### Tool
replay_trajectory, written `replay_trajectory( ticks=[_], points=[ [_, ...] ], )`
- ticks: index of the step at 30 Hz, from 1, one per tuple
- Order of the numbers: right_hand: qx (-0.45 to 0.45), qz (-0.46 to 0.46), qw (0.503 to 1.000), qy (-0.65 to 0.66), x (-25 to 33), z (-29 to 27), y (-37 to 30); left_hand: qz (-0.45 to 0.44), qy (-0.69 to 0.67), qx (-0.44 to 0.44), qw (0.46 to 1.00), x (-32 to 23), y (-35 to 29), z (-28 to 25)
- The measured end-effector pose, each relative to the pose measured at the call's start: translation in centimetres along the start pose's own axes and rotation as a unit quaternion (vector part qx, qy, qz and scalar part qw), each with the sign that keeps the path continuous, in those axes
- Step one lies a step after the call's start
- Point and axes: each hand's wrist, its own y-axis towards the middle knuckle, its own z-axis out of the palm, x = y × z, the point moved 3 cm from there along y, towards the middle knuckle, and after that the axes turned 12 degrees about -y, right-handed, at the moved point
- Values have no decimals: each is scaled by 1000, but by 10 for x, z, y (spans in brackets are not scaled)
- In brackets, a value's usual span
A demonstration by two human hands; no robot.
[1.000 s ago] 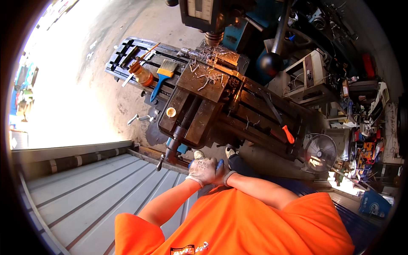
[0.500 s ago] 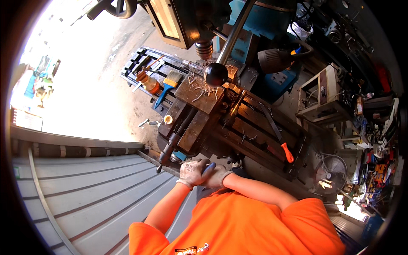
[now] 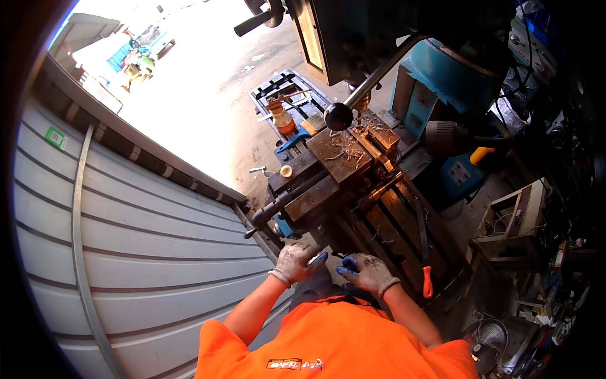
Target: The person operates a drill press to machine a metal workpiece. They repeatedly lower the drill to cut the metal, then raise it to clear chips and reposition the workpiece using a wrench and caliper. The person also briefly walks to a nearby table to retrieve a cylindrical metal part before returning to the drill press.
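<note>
To your left runs a grey corrugated metal shutter door [image 3: 126, 252], slanting across that side of the view. Your left hand [image 3: 295, 261], in a grey knit glove with blue fingertips, sits just in front of your chest at the near edge of the dark, oily steel milling machine table [image 3: 353, 189]; its fingers are curled loosely inward, and whether they grip anything cannot be told. Close beside it, nearly fingertip to fingertip, your right hand [image 3: 366, 271] wears the same kind of glove, fingers bent and pointing toward the left one, resting at the table's front edge; what it has hold of, if anything, is hidden. Above them a dark vise [image 3: 344, 155] strewn with metal chips sits on the table, with a black ball-ended lever [image 3: 339, 115] over it. Further back lie a blue-handled brush [image 3: 297, 136] and an orange plastic bottle [image 3: 282, 120]. To your right, an orange-handled screwdriver [image 3: 426, 265] lies along the table.
</note>
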Motion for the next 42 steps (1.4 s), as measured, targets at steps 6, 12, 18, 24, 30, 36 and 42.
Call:
replay_trajectory(
  ticks=[6,12,18,24,30,36,42],
  points=[
    [-69,-62,993,71,8,-19,-29,25,-5,-70,997,-19,-5,6],
    [-129,-55,988,68,-6,-11,-45,-20,-39,-83,996,-23,-7,11],
    [-196,8,977,80,-9,-15,-60,47,-118,-39,991,-29,12,16],
    [-246,107,960,85,5,-12,-93,79,-215,25,973,-42,40,28],
    [-282,134,946,81,5,-2,-102,120,-234,47,964,-48,60,37],
    [-279,155,943,93,-4,2,-103,203,-172,-3,964,-68,93,-19],
    [-266,155,948,78,-10,-2,-103,298,-224,-335,865,-129,127,-147]
  ],
)
